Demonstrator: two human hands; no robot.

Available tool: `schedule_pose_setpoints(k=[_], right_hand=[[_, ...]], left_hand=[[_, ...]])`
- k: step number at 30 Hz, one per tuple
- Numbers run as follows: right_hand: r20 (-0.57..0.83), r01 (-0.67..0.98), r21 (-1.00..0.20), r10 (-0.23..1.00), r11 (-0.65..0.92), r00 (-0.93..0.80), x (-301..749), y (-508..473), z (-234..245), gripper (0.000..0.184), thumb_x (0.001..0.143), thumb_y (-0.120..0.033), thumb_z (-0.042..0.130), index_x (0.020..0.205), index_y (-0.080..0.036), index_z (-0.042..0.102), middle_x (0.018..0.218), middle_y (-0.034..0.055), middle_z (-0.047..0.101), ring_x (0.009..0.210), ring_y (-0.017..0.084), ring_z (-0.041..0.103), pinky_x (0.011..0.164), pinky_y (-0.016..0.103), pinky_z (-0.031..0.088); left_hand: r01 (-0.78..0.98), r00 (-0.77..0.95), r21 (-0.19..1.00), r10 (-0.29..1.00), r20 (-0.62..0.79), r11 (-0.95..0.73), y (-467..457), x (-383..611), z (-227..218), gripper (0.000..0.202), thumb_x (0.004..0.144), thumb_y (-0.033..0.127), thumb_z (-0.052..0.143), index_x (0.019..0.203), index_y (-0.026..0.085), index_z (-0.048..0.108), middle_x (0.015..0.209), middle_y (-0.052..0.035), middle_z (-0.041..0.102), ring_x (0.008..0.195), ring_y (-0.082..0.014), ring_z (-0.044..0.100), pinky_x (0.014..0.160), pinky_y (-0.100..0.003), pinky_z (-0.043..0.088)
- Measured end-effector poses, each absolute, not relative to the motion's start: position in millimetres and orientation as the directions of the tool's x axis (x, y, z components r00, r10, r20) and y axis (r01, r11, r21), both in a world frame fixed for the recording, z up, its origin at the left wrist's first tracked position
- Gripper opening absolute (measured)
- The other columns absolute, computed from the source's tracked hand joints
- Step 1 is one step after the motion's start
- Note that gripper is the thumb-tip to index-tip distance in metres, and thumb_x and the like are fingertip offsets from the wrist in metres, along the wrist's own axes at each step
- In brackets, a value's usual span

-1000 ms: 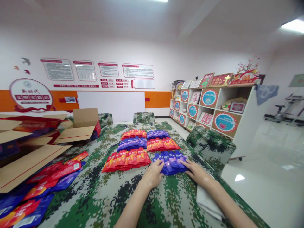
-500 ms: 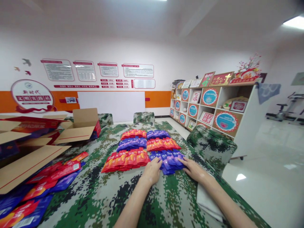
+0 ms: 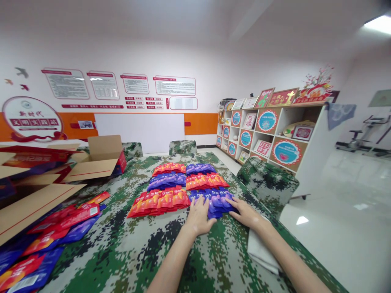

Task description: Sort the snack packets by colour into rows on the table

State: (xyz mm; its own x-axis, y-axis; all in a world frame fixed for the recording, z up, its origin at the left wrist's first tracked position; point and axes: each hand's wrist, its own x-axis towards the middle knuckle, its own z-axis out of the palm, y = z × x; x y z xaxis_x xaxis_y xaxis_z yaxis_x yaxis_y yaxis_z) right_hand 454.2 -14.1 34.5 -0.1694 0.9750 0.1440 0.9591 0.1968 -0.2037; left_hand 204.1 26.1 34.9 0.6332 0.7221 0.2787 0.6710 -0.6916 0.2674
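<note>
Grip of the left hand (image 3: 198, 217): flat and unclenched, fingers forward over the left part of a row of overlapping glossy blue-purple foil pouches (image 3: 217, 205), thumb stuck out to the right along the near side. Right hand (image 3: 247, 214) at the row's right end, fingers spread and touching the outer pouches, not wrapped round them. Pouch row lies between the two hands, on a tabletop (image 3: 143, 252) under green-and-grey camouflage cloth. How hard either grip presses, can't tell from where I stand.

Nearest row on the left side: overlapping glossy red-orange foil pouches (image 3: 160, 202), just beside the blue-purple ones. Beyond, middle row: blue-purple bundle (image 3: 166, 182) left, red-orange bundle (image 3: 207, 181) right. Far row swaps it: red-orange bundle (image 3: 169, 168) left, blue-purple bundle (image 3: 200, 168) right. Colours alternate, checkerboard style.

Folded white cloth (image 3: 262, 253) lies by the right forearm, partly under it. Left side of the tabletop: loose pile of flat red and blue foil pouches (image 3: 81, 215), overlapping, some with barcodes up. Behind the pile, open brown cardboard box with red outer sides (image 3: 91, 169), flaps out; more open boxes left of it. Camouflage-covered chair (image 3: 267, 185) stands at the right edge.
</note>
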Motion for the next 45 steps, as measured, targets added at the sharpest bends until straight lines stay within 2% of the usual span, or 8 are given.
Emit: schedule_pose_setpoints(k=[7, 15, 21, 28, 33, 37, 42, 45], right_hand=[[0.181, 0.955, -0.199, 0.966, 0.219, -0.183, 457, -8, 29, 0.055, 0.084, -0.039, 0.044, 0.136, -0.027, 0.033, 0.132, 0.0102, 0.044, 0.122, 0.024, 0.039, 0.099, 0.036, 0.032], [0.180, 0.948, -0.214, 0.963, 0.237, -0.200, 461, 0, 25, 0.053, 0.083, -0.039, 0.045, 0.135, -0.028, 0.034, 0.135, 0.0091, 0.041, 0.123, 0.024, 0.038, 0.100, 0.037, 0.032], [0.242, 0.951, -0.208, 0.954, 0.229, -0.177, 461, -2, 21, 0.057, 0.084, -0.037, 0.043, 0.138, -0.024, 0.028, 0.137, 0.0100, 0.037, 0.123, 0.023, 0.038, 0.102, 0.036, 0.031], [0.265, 0.968, -0.160, 0.953, 0.192, -0.145, 458, -2, 19, 0.052, 0.084, -0.038, 0.042, 0.132, -0.020, 0.040, 0.131, 0.0138, 0.045, 0.117, 0.024, 0.045, 0.099, 0.036, 0.035], [0.317, 0.971, -0.136, 0.937, 0.199, -0.148, 455, -4, 18, 0.054, 0.084, -0.040, 0.041, 0.134, -0.020, 0.038, 0.137, 0.0126, 0.038, 0.121, 0.024, 0.041, 0.101, 0.037, 0.034], [0.318, 0.968, -0.117, 0.932, 0.220, -0.173, 456, -5, 18, 0.052, 0.086, -0.042, 0.038, 0.132, -0.019, 0.039, 0.133, 0.0127, 0.043, 0.120, 0.024, 0.043, 0.101, 0.039, 0.034], [0.413, 0.967, -0.108, 0.895, 0.232, -0.168, 442, 1, 32, 0.061, 0.083, -0.047, 0.041, 0.134, -0.014, 0.035, 0.138, 0.0154, 0.035, 0.126, 0.027, 0.033, 0.104, 0.044, 0.029], [0.371, 0.933, -0.125, 0.888, 0.337, -0.271, 421, 7, 44, 0.057, 0.085, -0.042, 0.041, 0.135, -0.016, 0.033, 0.141, 0.0116, 0.031, 0.128, 0.023, 0.029, 0.106, 0.041, 0.026]], left_hand=[[0.654, 0.633, 0.244, 0.694, 0.342, -0.716, 35, 203, 23, 0.056, 0.079, 0.028, 0.047, 0.131, 0.016, 0.032, 0.136, -0.0126, 0.033, 0.125, -0.0244, 0.030, 0.105, -0.037, 0.023], [0.661, 0.636, 0.193, 0.678, 0.369, -0.725, 38, 205, 20, 0.048, 0.081, 0.014, 0.037, 0.128, 0.019, 0.036, 0.130, -0.0114, 0.038, 0.117, -0.0237, 0.040, 0.099, -0.039, 0.031], [0.692, 0.601, 0.211, 0.713, 0.363, -0.691, 33, 210, 19, 0.059, 0.082, 0.028, 0.042, 0.136, 0.015, 0.023, 0.141, -0.0136, 0.025, 0.132, -0.0282, 0.015, 0.106, -0.045, 0.016], [0.730, 0.590, 0.202, 0.752, 0.296, -0.652, 31, 218, 15, 0.052, 0.082, 0.019, 0.035, 0.133, 0.013, 0.026, 0.139, -0.0154, 0.027, 0.130, -0.0245, 0.021, 0.106, -0.043, 0.017], [0.761, 0.549, 0.226, 0.789, 0.277, -0.608, 27, 225, 21, 0.054, 0.081, 0.019, 0.036, 0.134, 0.009, 0.024, 0.142, -0.0181, 0.021, 0.133, -0.0263, 0.014, 0.106, -0.043, 0.018], [0.775, 0.531, 0.245, 0.811, 0.247, -0.582, 24, 228, 25, 0.055, 0.081, 0.019, 0.034, 0.133, 0.005, 0.026, 0.142, -0.0198, 0.022, 0.134, -0.0271, 0.011, 0.107, -0.044, 0.013], [0.767, 0.524, 0.234, 0.794, 0.309, -0.597, 29, 214, 27, 0.062, 0.082, 0.033, 0.038, 0.135, 0.004, 0.023, 0.143, -0.0194, 0.019, 0.134, -0.0281, 0.005, 0.108, -0.043, 0.010], [0.764, 0.557, 0.187, 0.778, 0.291, -0.617, 34, 198, 27, 0.061, 0.081, 0.032, 0.039, 0.134, 0.003, 0.027, 0.141, -0.0193, 0.026, 0.133, -0.0287, 0.011, 0.109, -0.042, 0.011]])
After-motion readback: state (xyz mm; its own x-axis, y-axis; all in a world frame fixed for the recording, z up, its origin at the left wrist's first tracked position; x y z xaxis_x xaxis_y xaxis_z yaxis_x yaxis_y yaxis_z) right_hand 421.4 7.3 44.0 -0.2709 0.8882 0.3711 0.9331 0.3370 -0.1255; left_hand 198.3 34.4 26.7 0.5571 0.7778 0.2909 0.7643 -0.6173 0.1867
